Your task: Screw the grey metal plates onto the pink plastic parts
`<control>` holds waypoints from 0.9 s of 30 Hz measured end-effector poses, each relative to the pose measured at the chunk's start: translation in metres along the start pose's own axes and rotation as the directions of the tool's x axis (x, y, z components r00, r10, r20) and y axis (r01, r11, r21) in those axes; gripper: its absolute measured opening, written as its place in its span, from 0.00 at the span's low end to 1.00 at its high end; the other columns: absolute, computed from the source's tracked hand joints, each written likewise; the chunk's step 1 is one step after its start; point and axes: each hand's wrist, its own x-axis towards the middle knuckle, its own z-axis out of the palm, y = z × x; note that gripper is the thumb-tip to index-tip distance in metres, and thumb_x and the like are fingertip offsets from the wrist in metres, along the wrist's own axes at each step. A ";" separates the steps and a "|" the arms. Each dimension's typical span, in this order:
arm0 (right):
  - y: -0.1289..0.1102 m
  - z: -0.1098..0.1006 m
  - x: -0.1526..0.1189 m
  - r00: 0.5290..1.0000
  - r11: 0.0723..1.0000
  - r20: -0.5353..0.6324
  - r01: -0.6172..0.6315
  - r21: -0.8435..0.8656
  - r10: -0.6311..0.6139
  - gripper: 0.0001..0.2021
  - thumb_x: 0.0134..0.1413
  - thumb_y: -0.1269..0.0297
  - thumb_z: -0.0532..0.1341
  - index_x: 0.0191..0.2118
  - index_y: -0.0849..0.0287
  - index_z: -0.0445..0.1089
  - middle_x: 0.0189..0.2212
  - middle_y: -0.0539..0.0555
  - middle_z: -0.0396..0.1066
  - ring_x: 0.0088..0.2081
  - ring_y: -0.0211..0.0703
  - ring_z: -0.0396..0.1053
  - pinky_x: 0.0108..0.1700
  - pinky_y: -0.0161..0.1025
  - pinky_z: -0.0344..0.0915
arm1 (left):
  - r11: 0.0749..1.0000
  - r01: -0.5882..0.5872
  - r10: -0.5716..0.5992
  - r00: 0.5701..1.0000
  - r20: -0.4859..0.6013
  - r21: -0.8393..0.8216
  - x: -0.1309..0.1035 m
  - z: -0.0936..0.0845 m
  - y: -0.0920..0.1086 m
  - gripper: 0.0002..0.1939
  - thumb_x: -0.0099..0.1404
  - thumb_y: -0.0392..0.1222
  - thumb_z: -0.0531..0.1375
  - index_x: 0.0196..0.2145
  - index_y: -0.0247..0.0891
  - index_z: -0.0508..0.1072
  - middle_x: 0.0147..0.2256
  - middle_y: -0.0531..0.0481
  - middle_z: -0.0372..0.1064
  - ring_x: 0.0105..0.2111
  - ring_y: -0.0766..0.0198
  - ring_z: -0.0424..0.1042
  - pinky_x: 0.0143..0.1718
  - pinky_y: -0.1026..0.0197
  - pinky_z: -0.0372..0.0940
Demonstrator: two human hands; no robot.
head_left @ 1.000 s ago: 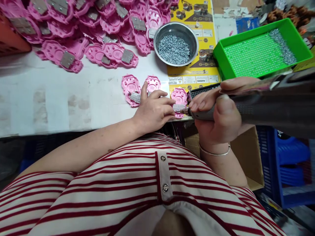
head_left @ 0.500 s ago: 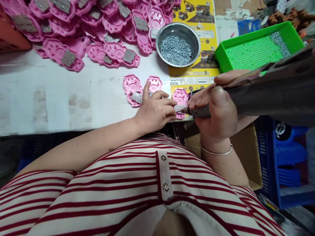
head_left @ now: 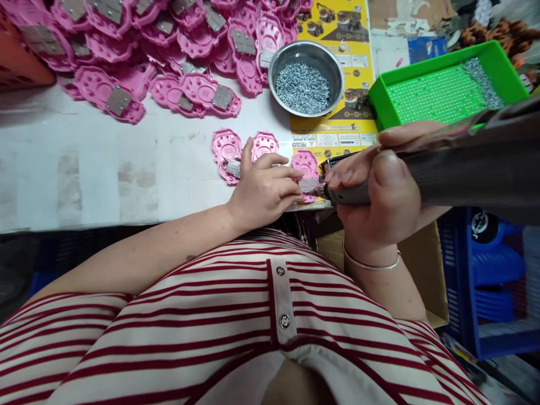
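My right hand [head_left: 375,191] is wrapped round a dark power screwdriver [head_left: 464,174], its tip at the metal plate on a pink plastic part [head_left: 306,163] near the table's front edge. Spread over the tabletop, my left hand [head_left: 265,188] has its fingertips at the left side of that same part. Two more pink parts lie just beyond it: one [head_left: 226,149] with a metal piece, and another [head_left: 265,144] partly hidden by the fingers. A steel bowl [head_left: 306,109] of small screws sits further back.
Many pink parts with metal plates [head_left: 118,100] are heaped at the back left, beside an orange container [head_left: 21,56]. A green tray [head_left: 430,84] holding screws stands at the right. Below the table are a cardboard box [head_left: 426,264] and a blue crate [head_left: 459,281].
The screwdriver and my right hand have shifted slightly to the right. The pink part under the tip has moved a little left and turned slightly. My left hand has stayed nearly in place.
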 end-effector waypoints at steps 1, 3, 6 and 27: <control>-0.007 0.001 -0.001 1.000 1.000 0.001 0.006 -0.004 -0.006 0.12 0.51 0.50 0.66 0.42 0.41 0.69 0.32 0.44 0.70 0.18 0.30 0.61 0.18 0.36 0.64 | 1.000 0.005 -0.005 1.000 -0.027 0.008 0.000 -0.002 0.001 0.08 0.67 0.49 0.64 0.31 0.51 0.81 0.45 0.56 0.80 0.53 0.49 0.70 0.67 0.25 0.36; -0.021 0.004 -0.004 0.987 0.992 0.102 -0.119 -0.030 0.121 0.18 0.49 0.49 0.68 0.45 0.41 0.66 0.34 0.45 0.71 0.24 0.36 0.69 0.25 0.40 0.73 | 1.000 0.002 0.000 0.998 -0.063 0.029 0.000 -0.005 0.003 0.09 0.68 0.50 0.63 0.31 0.51 0.82 0.47 0.54 0.79 0.54 0.47 0.69 0.66 0.24 0.38; -0.035 0.008 -0.009 0.941 0.963 0.207 -0.263 -0.058 0.269 0.25 0.45 0.46 0.70 0.48 0.42 0.62 0.35 0.46 0.70 0.34 0.43 0.75 0.35 0.46 0.79 | 0.998 -0.027 0.030 0.997 -0.064 0.051 0.000 -0.007 0.006 0.10 0.68 0.51 0.63 0.32 0.52 0.82 0.49 0.54 0.78 0.55 0.47 0.68 0.67 0.26 0.38; -0.044 -0.002 0.014 0.974 0.977 0.113 0.184 0.105 -0.196 0.05 0.58 0.65 0.58 0.30 0.53 0.65 0.18 0.41 0.57 0.18 0.26 0.63 0.23 0.29 0.70 | 0.995 0.029 -0.032 0.999 -0.033 -0.098 0.000 0.002 0.010 0.02 0.61 0.43 0.69 0.30 0.48 0.81 0.49 0.55 0.79 0.53 0.52 0.70 0.68 0.30 0.38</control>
